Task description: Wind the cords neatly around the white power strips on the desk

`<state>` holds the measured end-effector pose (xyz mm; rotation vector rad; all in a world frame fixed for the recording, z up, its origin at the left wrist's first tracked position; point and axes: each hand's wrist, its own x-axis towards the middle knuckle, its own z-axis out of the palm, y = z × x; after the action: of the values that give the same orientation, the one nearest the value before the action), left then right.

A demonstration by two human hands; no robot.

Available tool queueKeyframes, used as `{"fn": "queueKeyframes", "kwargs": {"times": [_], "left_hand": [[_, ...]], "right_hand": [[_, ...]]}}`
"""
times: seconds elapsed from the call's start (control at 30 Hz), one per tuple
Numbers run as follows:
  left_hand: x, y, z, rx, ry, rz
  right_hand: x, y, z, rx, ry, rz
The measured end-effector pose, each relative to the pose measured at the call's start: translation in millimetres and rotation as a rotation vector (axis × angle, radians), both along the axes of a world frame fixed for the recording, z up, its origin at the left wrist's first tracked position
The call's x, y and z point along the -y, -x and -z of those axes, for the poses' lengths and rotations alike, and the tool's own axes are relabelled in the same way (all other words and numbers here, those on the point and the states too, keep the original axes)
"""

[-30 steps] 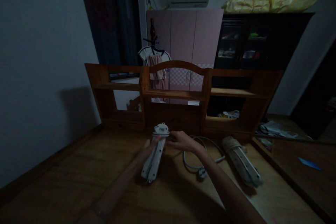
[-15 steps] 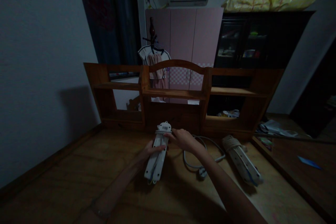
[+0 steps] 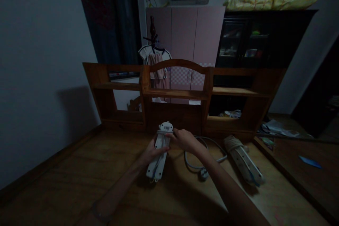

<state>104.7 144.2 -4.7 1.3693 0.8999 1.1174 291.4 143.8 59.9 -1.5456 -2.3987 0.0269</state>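
A white power strip (image 3: 159, 153) is held upright-tilted above the wooden desk (image 3: 79, 180) in dim light. My left hand (image 3: 151, 152) is wrapped round its middle from the left. My right hand (image 3: 182, 138) pinches the strip's cord where it is wound across the top end. The loose grey cord and plug (image 3: 202, 173) lie on the desk just right of my right wrist.
A second power strip (image 3: 245, 164) with cord wound round one end lies to the right. A wooden shelf unit (image 3: 177, 93) stands along the desk's far edge. Papers (image 3: 278, 129) and a blue scrap (image 3: 308, 162) are at the far right.
The power strip has been raised slightly and brought more upright. My left hand has slid up onto its middle; my right hand stays at the wound cord near the top.
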Motion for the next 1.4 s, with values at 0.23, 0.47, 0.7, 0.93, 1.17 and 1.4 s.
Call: {"fn": "queueKeyframes", "kwargs": {"times": [0.23, 0.47, 0.7, 0.93, 1.17, 1.4], "left_hand": [[3.5, 1.9, -5.7, 0.022, -0.069, -0.024], [-6.8, 12.7, -6.1, 0.052, -0.076, -0.309], [-10.7, 9.8, 1.3, -0.139, -0.253, -0.367], [-12.9, 14.5, 0.3, -0.198, -0.297, -0.503], [-9.4, 6.2, -1.9, -0.346, -0.418, -0.505], [15.0, -7.2, -4.0, -0.604, -0.638, -0.250]], "right_hand": [[0.0, -2.1, 0.1, -0.111, -0.015, -0.050], [-3.7, -13.7, -5.8, -0.132, -0.007, -0.068], [4.5, -14.1, -19.3, 0.015, -0.117, 0.050], [14.6, -35.8, -49.0, 0.008, -0.128, 0.087], [52.0, -2.3, -66.3, 0.063, -0.210, -0.126], [69.8, 9.5, -68.3, 0.066, -0.230, -0.214]]}}
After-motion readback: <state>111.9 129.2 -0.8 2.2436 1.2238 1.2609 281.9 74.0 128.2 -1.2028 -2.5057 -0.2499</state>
